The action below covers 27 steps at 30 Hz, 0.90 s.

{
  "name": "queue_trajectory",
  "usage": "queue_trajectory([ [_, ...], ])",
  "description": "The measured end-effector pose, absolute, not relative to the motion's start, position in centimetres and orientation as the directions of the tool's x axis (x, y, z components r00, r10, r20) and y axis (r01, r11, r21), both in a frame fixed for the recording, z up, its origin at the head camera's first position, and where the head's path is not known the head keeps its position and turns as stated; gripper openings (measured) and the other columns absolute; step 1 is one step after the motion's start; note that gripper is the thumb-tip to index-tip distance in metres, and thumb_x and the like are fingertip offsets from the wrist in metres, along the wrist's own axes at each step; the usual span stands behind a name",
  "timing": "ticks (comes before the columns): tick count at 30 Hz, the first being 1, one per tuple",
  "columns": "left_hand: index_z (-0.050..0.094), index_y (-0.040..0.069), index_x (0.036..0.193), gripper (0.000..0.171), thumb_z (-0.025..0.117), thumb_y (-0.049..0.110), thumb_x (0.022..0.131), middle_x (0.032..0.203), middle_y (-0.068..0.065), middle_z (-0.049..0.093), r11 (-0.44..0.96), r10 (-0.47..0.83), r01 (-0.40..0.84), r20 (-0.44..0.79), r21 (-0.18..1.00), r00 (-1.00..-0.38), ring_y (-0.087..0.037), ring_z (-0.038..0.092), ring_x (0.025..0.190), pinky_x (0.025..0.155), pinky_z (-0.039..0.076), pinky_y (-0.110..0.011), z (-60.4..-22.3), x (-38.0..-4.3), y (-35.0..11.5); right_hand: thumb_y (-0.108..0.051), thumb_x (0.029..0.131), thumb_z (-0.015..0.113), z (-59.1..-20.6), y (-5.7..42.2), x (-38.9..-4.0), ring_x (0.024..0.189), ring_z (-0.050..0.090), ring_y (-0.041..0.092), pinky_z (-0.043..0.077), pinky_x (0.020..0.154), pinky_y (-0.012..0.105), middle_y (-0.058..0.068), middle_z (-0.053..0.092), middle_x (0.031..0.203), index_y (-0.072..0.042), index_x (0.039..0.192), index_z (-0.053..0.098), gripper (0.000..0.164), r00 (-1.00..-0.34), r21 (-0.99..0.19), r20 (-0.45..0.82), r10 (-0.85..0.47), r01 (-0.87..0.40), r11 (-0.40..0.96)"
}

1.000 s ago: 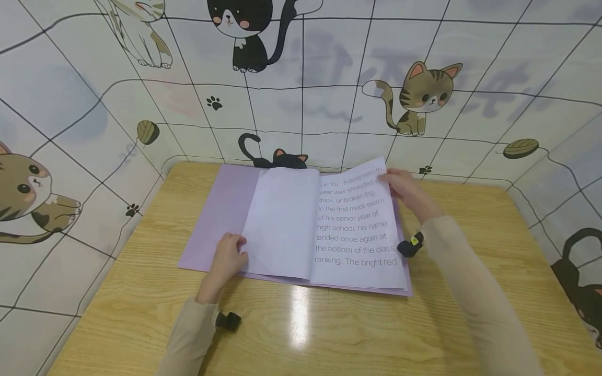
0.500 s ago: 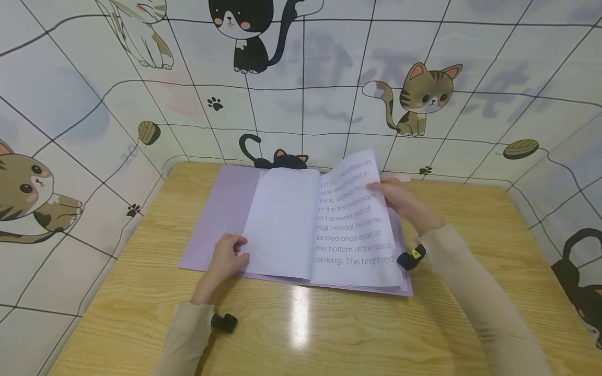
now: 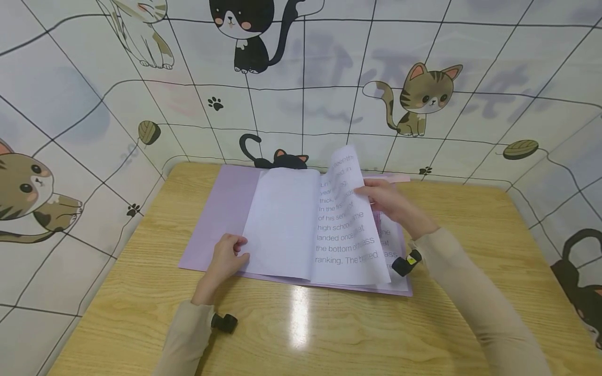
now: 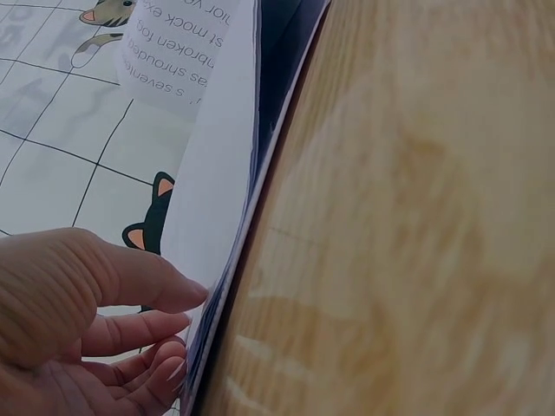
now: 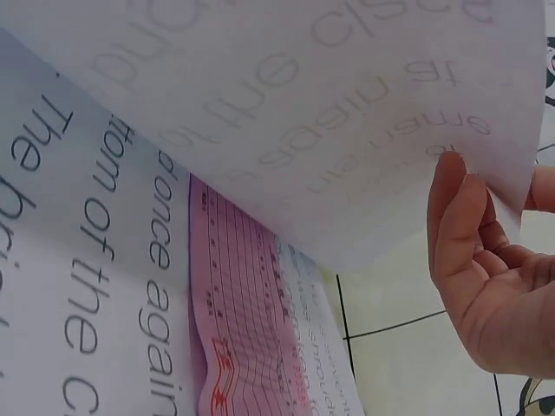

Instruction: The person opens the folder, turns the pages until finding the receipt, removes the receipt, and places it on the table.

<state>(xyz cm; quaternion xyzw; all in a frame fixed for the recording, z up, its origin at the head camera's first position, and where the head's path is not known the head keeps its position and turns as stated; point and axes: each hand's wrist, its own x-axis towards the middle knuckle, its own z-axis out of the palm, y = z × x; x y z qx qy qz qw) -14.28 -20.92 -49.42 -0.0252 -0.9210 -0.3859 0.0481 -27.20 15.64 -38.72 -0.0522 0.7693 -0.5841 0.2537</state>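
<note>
An open book with a purple cover [image 3: 226,209] lies on the table, its left page [image 3: 282,224] blank. My right hand [image 3: 395,203] pinches the outer edge of a printed page [image 3: 345,230], which curves up and leftward. Below it shows another printed page [image 3: 394,243]. A pink slip [image 5: 247,303] with fine lines and red marks lies on that lower page in the right wrist view. My left hand [image 3: 227,258] rests at the left page's lower left edge, fingers loosely bent; its thumb touches the page in the left wrist view.
The wooden table [image 3: 301,334] extends around the book. Behind it stands a white wall covering [image 3: 324,104] with a grid and cartoon cats. Each wrist wears a small black camera [image 3: 224,322].
My right hand has moved left with the page's edge, curling the page further over. The lower page and pink slip have come into sight. My left hand has stayed nearly still.
</note>
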Motion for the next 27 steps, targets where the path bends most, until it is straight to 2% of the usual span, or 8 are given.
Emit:
queue_trajectory([
  [13, 0.062, -0.012, 0.095, 0.026, 0.068, -0.007, 0.07, 0.084, -0.015, 0.051, 0.706, -0.008, 0.074, 0.112, 0.704, -0.994, -0.023, 0.048, 0.073, 0.065, 0.042, -0.03, -49.4, -14.2, -20.7, -0.017, 0.095, 0.049, -38.2, 13.0, -26.4, 0.092, 0.062, 0.02, 0.048, 0.084, 0.035, 0.017, 0.056, 0.119, 0.0, 0.137, 0.043, 0.045, -0.841, -0.945, -0.304, -0.448, 0.206, 0.254],
  [27, 0.062, -0.012, 0.095, 0.025, 0.066, -0.007, 0.071, 0.085, -0.016, 0.05, 0.711, -0.006, 0.069, 0.103, 0.7, -0.995, -0.024, 0.048, 0.074, 0.066, 0.043, -0.032, -49.3, -14.3, -20.7, -0.011, 0.093, 0.049, -38.2, 9.5, -26.5, 0.086, 0.061, 0.015, 0.05, 0.078, 0.031, 0.021, 0.055, 0.119, 0.004, 0.137, 0.041, 0.048, -0.851, -0.964, -0.267, -0.453, 0.24, 0.117],
])
